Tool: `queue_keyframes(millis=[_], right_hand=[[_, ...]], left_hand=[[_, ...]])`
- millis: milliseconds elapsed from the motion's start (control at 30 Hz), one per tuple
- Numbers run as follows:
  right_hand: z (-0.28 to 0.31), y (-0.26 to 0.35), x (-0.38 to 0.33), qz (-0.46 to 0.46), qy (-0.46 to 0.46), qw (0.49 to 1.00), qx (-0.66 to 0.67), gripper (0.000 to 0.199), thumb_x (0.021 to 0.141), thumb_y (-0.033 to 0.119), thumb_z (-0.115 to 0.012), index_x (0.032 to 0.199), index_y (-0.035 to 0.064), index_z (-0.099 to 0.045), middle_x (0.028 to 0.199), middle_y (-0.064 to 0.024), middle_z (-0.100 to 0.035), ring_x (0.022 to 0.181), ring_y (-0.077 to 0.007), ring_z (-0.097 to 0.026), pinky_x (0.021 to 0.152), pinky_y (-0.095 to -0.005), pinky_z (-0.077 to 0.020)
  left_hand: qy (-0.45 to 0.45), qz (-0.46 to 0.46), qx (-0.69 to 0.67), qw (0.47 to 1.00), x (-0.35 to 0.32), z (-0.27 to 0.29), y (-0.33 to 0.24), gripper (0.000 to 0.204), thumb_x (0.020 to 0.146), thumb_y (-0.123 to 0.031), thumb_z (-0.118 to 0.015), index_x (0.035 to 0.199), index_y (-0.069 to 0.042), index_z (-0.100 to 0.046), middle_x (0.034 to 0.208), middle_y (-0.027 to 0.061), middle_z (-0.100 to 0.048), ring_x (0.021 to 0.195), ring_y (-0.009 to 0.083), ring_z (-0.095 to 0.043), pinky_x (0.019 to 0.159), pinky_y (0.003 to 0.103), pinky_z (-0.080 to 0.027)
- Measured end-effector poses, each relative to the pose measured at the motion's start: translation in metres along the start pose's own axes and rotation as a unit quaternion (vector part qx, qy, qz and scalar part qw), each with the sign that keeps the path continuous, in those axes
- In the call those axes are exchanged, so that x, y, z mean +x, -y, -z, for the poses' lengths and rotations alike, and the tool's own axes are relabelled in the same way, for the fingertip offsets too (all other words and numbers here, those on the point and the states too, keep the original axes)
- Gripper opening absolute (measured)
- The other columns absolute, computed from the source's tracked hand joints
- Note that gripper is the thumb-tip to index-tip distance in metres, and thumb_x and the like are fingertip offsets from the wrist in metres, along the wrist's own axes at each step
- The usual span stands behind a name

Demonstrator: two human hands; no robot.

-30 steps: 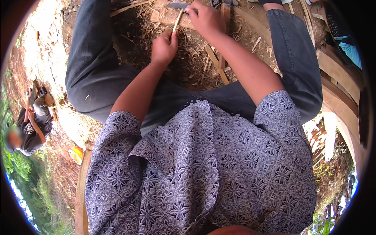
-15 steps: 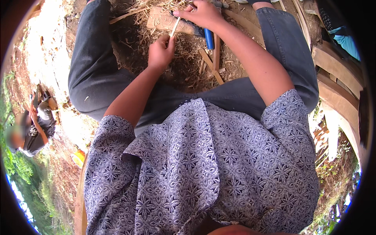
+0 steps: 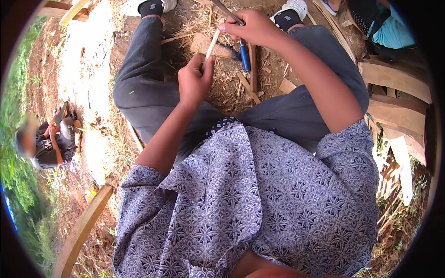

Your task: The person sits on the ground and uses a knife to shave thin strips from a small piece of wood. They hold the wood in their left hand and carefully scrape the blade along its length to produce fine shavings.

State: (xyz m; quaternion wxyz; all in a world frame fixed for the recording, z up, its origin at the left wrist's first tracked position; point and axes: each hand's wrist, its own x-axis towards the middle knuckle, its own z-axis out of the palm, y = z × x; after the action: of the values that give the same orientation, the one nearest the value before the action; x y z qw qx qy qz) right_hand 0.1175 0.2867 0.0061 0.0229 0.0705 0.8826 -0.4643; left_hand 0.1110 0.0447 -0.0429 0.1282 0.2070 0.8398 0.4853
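My left hand [image 3: 195,79] is closed round the lower end of a thin pale wooden stick [image 3: 212,44], which slants up and to the right. At the stick's upper end, my right hand [image 3: 250,28] is closed with thumb and fingers touching it. A dark, narrow, blade-like tool [image 3: 226,10] also sits in the right hand; its far end runs out of the frame, so its kind is unclear. Below the hands lies a wooden block [image 3: 201,44] with a dark object [image 3: 229,52] across it. Beside that is a tool with a blue handle [image 3: 244,56].
Wood shavings [image 3: 222,88] and offcuts [image 3: 287,86] litter the ground between my legs. Curved wooden pieces [image 3: 394,81] are stacked at the right. Another curved piece [image 3: 83,231] stands at lower left. Another person [image 3: 48,139] sits at far left; light-blue cloth [image 3: 394,34] shows upper right.
The view has shifted, bringing my shoes into sight. My right hand has turned, and the dark tool now points up and left from it. Both hands still meet at the stick.
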Motion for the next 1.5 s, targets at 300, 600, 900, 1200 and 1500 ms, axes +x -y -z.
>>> queue_keyframes(millis=[300,600,900,1200,1500], right_hand=[[0.054,0.064,-0.017,0.058,0.029,0.986,-0.155,0.025,0.095,0.027,-0.071,0.090,0.0027,-0.068,0.068,-0.0031,-0.060,0.062,-0.0089,-0.054,0.059,-0.0321,-0.0434],[0.046,0.084,-0.001,0.161,-0.062,0.974,-0.145,0.023,0.082,0.018,-0.072,0.074,0.0033,-0.055,0.062,-0.0033,-0.050,0.058,-0.0098,-0.046,0.055,-0.0332,-0.0394],[0.036,0.122,0.005,0.148,-0.037,0.969,-0.197,0.025,0.083,0.023,-0.078,0.077,0.0042,-0.062,0.066,-0.0076,-0.062,0.062,-0.0131,-0.057,0.060,-0.0346,-0.0464],[0.105,0.054,-0.006,0.064,-0.225,0.966,-0.106,0.019,0.083,0.021,-0.074,0.085,0.0022,-0.071,0.072,-0.0118,-0.069,0.067,-0.0187,-0.065,0.066,-0.0359,-0.0512],[0.020,0.091,-0.015,0.143,-0.077,0.985,0.059,0.024,0.090,0.027,-0.077,0.091,0.0040,-0.073,0.077,-0.0050,-0.070,0.072,-0.0131,-0.065,0.069,-0.0326,-0.0517]], left_hand=[[0.007,-0.078,0.041,0.996,-0.001,0.037,-0.044,0.027,0.101,-0.021,-0.071,0.083,-0.001,-0.064,0.059,0.0074,-0.060,0.058,0.0105,-0.062,0.055,0.031,-0.046],[-0.063,-0.173,0.221,0.958,0.001,0.102,-0.086,0.028,0.097,-0.035,-0.072,0.091,-0.009,-0.071,0.060,0.0153,-0.061,0.059,0.0381,-0.064,0.053,0.046,-0.047],[-0.034,-0.113,0.284,0.952,-0.008,0.135,-0.099,0.026,0.098,-0.033,-0.072,0.088,-0.009,-0.071,0.059,0.0158,-0.059,0.055,0.0388,-0.059,0.052,0.045,-0.044],[-0.042,-0.042,0.332,0.941,-0.036,0.183,-0.054,0.020,0.101,-0.024,-0.069,0.098,-0.005,-0.073,0.058,0.0154,-0.055,0.048,0.0317,-0.054,0.050,0.040,-0.041],[-0.029,-0.111,0.267,0.957,-0.030,0.150,-0.096,0.014,0.100,-0.017,-0.069,0.102,-0.003,-0.073,0.058,0.0149,-0.057,0.047,0.0301,-0.055,0.049,0.038,-0.040]])
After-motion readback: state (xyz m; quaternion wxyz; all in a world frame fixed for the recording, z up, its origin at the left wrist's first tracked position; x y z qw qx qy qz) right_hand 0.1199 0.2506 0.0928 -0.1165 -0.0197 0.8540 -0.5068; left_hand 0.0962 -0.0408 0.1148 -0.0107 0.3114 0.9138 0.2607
